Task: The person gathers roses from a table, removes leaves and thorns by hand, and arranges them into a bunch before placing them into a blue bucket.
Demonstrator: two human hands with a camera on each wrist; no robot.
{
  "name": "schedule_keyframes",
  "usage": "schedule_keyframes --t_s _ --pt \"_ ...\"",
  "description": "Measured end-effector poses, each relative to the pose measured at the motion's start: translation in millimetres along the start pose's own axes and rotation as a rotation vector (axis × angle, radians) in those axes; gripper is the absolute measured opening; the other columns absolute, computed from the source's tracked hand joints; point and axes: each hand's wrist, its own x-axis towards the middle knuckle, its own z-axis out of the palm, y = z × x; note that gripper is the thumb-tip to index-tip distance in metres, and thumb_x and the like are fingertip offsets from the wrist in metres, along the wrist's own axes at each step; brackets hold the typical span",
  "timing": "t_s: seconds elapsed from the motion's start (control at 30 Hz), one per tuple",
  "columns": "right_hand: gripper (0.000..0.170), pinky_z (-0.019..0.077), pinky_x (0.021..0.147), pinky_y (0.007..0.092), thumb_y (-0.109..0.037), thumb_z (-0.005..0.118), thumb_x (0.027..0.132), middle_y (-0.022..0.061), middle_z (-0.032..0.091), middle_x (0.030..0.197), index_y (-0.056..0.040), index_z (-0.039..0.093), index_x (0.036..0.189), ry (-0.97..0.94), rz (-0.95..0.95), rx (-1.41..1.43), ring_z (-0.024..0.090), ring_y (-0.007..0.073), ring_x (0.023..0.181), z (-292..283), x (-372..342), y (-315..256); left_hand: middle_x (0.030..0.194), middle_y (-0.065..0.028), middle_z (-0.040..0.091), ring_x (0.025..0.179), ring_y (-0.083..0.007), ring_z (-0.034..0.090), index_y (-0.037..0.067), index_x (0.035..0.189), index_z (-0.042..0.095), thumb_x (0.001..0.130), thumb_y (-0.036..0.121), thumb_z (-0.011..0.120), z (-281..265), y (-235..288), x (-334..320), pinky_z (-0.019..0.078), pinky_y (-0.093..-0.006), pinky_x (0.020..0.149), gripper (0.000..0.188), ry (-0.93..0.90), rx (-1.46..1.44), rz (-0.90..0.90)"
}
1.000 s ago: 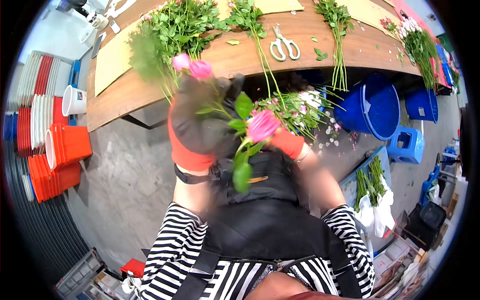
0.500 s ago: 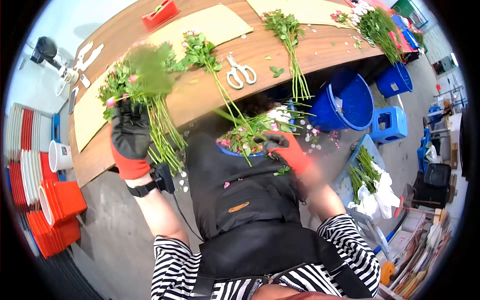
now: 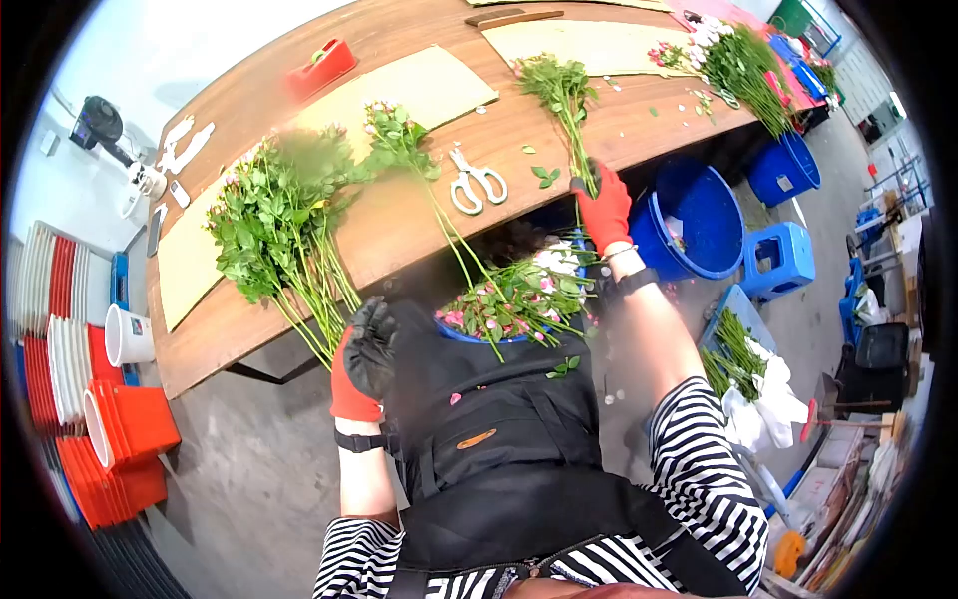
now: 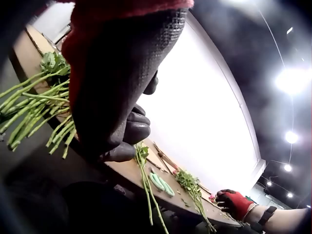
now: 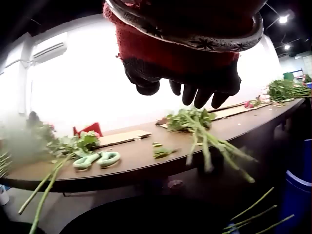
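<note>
My left hand (image 3: 365, 359), in a black and red glove, hovers below the table edge beside the stems of a large leafy bunch (image 3: 269, 225). Its fingers curl loosely around nothing visible in the left wrist view (image 4: 122, 92). Out at the table's front edge, my right hand (image 3: 603, 208) is at the stems of a smaller bunch (image 3: 562, 90). The right wrist view shows that hand (image 5: 183, 73) above this bunch (image 5: 192, 122), fingers extended and apart from the stems. Between the bunches lie a few stems with small pink blooms (image 3: 394, 135) and pale-handled scissors (image 3: 477, 185).
Cut flowers and leaves (image 3: 509, 304) fill a blue-rimmed container by the lap. Blue buckets (image 3: 694, 225) and a blue stool (image 3: 776, 260) stand to the right. Orange bins (image 3: 130, 424) are at the left. A red tape dispenser (image 3: 322, 70) and yellow sheets (image 3: 439, 85) lie on the table.
My left hand has come away from the large bunch, down and right towards the lap. The right hand has moved from above the container up to the smaller bunch.
</note>
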Motion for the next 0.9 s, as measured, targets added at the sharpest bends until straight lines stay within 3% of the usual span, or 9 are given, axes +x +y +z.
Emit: schedule_keyframes --t_s 0.1,0.17,0.2,0.23,0.3,0.4,0.5,0.73,0.9 --pt "0.038 0.046 0.085 0.0438 -0.028 0.072 0.078 0.0123 0.064 0.102 -0.0107 0.064 0.111 -0.082 -0.203 0.179 0.059 0.0337 0.097 23 -34 -29 0.128 -0.0065 0.06 0.108 -0.02 0.06 0.006 0.136 0.051 0.097 0.026 0.053 1 -19 -11 0.0455 -0.0367 0.099 0.044 0.09 0.152 0.03" --pt "0.037 0.0482 0.082 0.0451 -0.029 0.071 0.081 0.0159 0.066 0.1 -0.0049 0.063 0.108 -0.302 -0.15 0.318 0.062 0.0353 0.094 42 -71 -56 0.126 -0.0065 0.061 0.108 -0.0201 0.06 0.006 0.137 0.051 0.097 0.026 0.053 2 -29 -14 0.0464 -0.0358 0.097 0.045 0.074 0.404 0.092" --pt "0.039 0.0491 0.081 0.0445 -0.032 0.07 0.083 0.0176 0.066 0.101 -0.0027 0.063 0.107 -0.578 0.003 0.368 0.063 0.036 0.093 42 -81 -78 0.124 -0.007 0.062 0.107 -0.0205 0.061 0.006 0.135 0.052 0.097 0.026 0.053 8 -32 -15 0.0473 -0.0362 0.097 0.043 0.111 0.437 0.098" --pt "0.038 0.0493 0.081 0.0439 -0.034 0.068 0.085 0.0181 0.066 0.103 -0.0029 0.063 0.107 -0.578 -0.013 0.436 0.063 0.0361 0.095 65 -100 -82 0.121 -0.0075 0.063 0.106 -0.0208 0.061 0.005 0.133 0.053 0.098 0.025 0.053 14 -35 -16 0.0481 -0.0366 0.096 0.041 0.148 0.469 0.103" --pt "0.035 0.0492 0.078 0.0446 -0.031 0.066 0.087 0.0176 0.067 0.102 -0.0041 0.062 0.109 -0.678 0.098 0.605 0.064 0.0376 0.092 93 -124 -89 0.119 -0.0081 0.064 0.104 -0.0213 0.063 0.004 0.131 0.054 0.098 0.023 0.052 8 -37 -12 0.0495 -0.0373 0.095 0.038 0.153 0.034 -0.037" --pt "0.032 0.0486 0.075 0.0456 -0.026 0.065 0.087 0.0184 0.068 0.098 -0.0053 0.06 0.111 -0.828 0.503 0.864 0.063 0.0398 0.09 120 -127 -95 0.119 -0.0082 0.064 0.1 -0.0216 0.064 0.005 0.127 0.056 0.099 0.022 0.052 11 -39 -13 0.0518 -0.0377 0.093 0.034 0.159 0.008 -0.057" --pt "0.028 0.0485 0.073 0.0456 -0.021 0.064 0.086 0.0194 0.067 0.092 -0.0049 0.061 0.108 -0.295 0.152 0.474 0.063 0.0407 0.086 85 -119 -130 0.129 -0.0092 0.059 0.111 -0.0212 0.059 0.006 0.13 0.054 0.096 0.021 0.055 -2 -39 -12 0.0471 -0.0403 0.098 0.038 0.103 0.023 -0.063" --pt "0.034 0.0488 0.078 0.0433 -0.012 0.068 0.08 0.0177 0.067 0.099 -0.0071 0.063 0.113 -0.216 -0.093 0.448 0.063 0.0368 0.091 38 -124 -111 0.124 -0.0113 0.06 0.107 -0.0213 0.061 0.002 0.131 0.052 0.094 0.013 0.056 11 -25 8 0.0505 -0.0328 0.092 0.039 0.088 0.142 0.086" --pt "0.04 0.0467 0.085 0.0433 -0.007 0.069 0.075 0.0147 0.065 0.104 -0.0075 0.063 0.115 -0.255 -0.163 0.435 0.06 0.0354 0.096 1 -160 -77 0.131 -0.0133 0.056 0.111 -0.0212 0.059 0.002 0.137 0.047 0.101 0.024 0.049 39 24 29 0.0455 -0.0376 0.1 0.042 0.119 0.169 0.268"
